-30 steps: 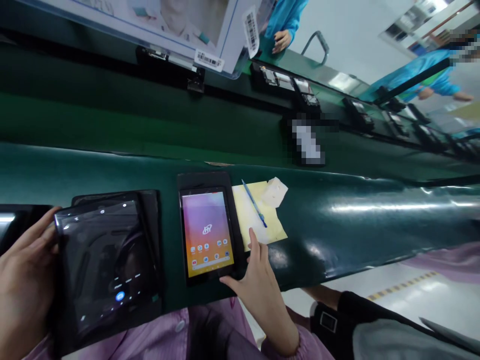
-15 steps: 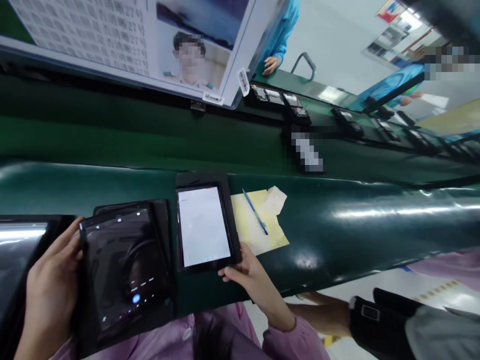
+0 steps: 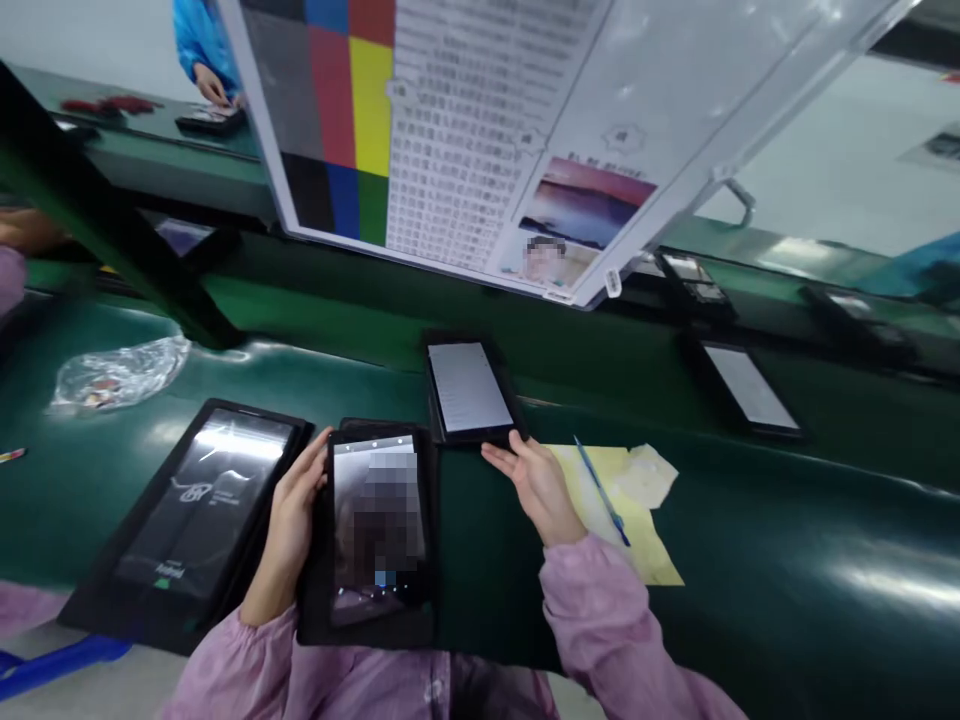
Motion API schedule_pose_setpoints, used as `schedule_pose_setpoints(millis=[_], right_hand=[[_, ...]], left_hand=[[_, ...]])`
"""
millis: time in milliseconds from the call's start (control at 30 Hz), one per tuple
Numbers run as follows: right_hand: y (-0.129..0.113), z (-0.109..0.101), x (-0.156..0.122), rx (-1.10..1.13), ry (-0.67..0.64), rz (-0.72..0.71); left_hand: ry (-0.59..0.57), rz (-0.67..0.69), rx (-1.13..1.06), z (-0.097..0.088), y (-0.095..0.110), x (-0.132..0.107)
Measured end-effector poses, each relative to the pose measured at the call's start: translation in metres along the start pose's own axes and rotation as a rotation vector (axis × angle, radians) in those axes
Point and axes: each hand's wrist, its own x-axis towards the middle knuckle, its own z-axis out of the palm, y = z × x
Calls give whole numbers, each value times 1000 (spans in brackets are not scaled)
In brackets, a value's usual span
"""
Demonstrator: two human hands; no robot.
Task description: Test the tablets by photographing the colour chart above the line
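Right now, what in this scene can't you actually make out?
Head view only:
- Screen of the tablet in the left hand: blurred over.
- Text on the test chart: too small; top cut off by the frame.
- Contents of the plastic bag: crumpled and glary.
- Right hand: fingertip contact with the white-screen tablet unclear.

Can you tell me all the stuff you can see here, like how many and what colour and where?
Tablets: about four close by; black, two with white screens; on the green belt.
Held tablet: one, black, bottom middle.
White tablet: one, black frame, above the held one.
Big tablet: one, black, left.
Chart: one, white with colour squares, top.
Paper: one, yellow, right of the hands.
Pen: one, blue, on the paper.
Bag: one, clear, far left.
Co-worker: one, blue sleeve, top left.
Left hand: grip on the held tablet.
Right hand: touching the white tablet.
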Motion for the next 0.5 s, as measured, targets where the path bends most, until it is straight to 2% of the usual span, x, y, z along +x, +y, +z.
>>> schedule_pose_setpoints(millis=[167,300,400,500], right_hand=[[-12,48,49,42,94,-84],[-23,68,70,31,116,-152],[-30,64,56,6,83,-226],[-25,49,21,-46,-7,-285]], left_hand=[[-39,9,-34,2,-1,-1],[-45,26,-34,4,-2,-2],[-28,30,-31,5,-2,-4],[-8,30,-34,6,-4,-5]])
